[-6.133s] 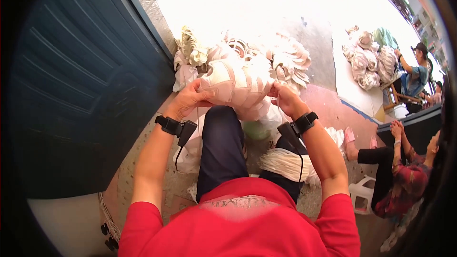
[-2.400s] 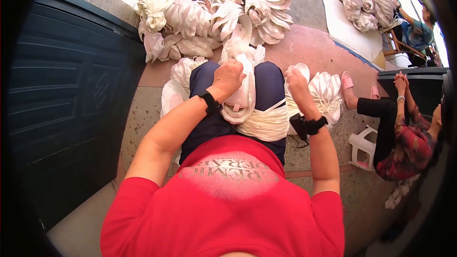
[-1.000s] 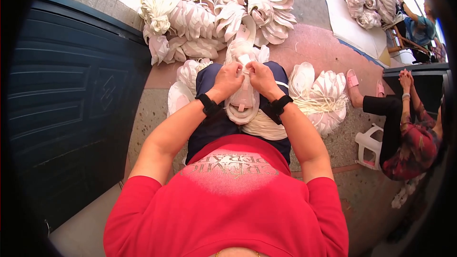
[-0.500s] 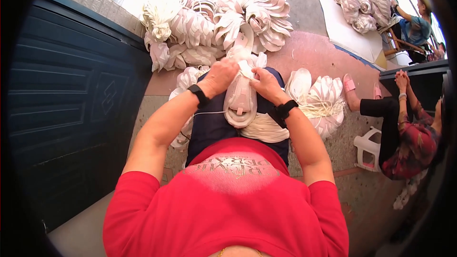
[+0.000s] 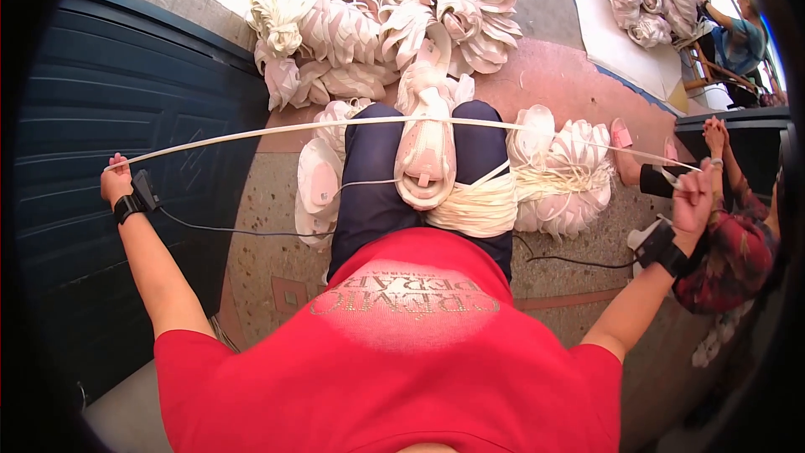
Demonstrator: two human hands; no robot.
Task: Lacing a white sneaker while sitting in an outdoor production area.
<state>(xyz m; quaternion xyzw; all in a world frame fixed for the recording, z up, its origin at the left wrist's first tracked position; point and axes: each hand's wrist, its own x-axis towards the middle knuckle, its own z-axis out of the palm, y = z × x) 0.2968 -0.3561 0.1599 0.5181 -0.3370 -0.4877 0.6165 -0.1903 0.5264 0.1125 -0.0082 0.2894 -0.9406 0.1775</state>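
A stack of pale pink shoe soles [image 5: 425, 147] lies on my lap between my dark blue trouser legs. A white strap [image 5: 335, 124] runs taut across it from side to side. My left hand [image 5: 114, 183] is flung far out to the left, fist closed on one end of the strap. My right hand [image 5: 693, 199] is stretched far out to the right, closed on the other end. A hank of white straps [image 5: 474, 205] rests on my right thigh. Both wrists carry black bands with cables.
Tied bundles of pale soles [image 5: 394, 21] are heaped on the floor ahead, with more beside my right leg [image 5: 570, 172] and left leg [image 5: 319, 180]. A dark blue panelled door [image 5: 92, 109] stands at left. A seated person in plaid [image 5: 738, 235] is close at right; another person [image 5: 742, 33] sits further back.
Both hands were together on top of the sole stack half a second ago. They have now swung wide apart, pulling the strap tight across the stack.
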